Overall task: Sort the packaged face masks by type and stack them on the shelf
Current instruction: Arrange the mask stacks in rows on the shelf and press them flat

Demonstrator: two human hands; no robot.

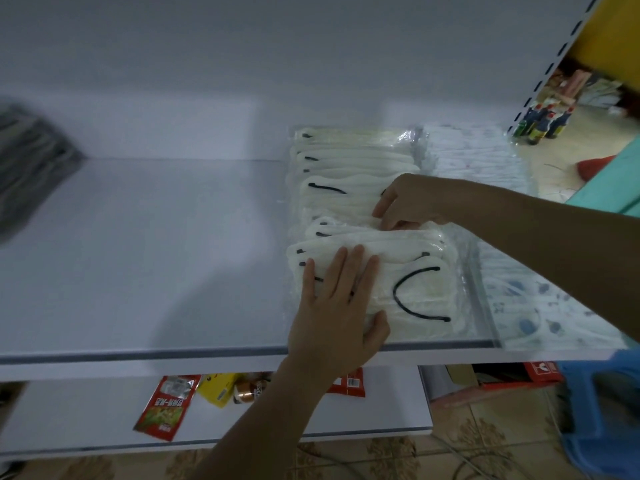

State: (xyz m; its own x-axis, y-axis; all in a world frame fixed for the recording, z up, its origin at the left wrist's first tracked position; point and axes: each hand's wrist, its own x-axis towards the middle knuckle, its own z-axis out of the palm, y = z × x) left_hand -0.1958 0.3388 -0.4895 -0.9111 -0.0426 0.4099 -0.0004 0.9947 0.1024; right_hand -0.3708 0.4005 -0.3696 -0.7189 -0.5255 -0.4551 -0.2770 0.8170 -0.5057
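Note:
A row of clear packs of cream face masks with black ear loops (349,174) lies on the white shelf (156,271), running from back to front. My left hand (341,303) presses flat, fingers straight, on the front pack (419,292). My right hand (408,202) reaches in from the right and its fingertips curl on the back edge of that front pack, between it and the pack behind. To the right lies a row of white patterned mask packs (485,161). A blurred dark grey pack (31,161) sits at the shelf's far left.
The lower shelf (86,420) holds a red sachet (164,407), a yellow pack (218,388) and a small copper can (249,391). Bottles (540,123) stand on the floor at the back right. A blue stool (602,410) stands at the lower right.

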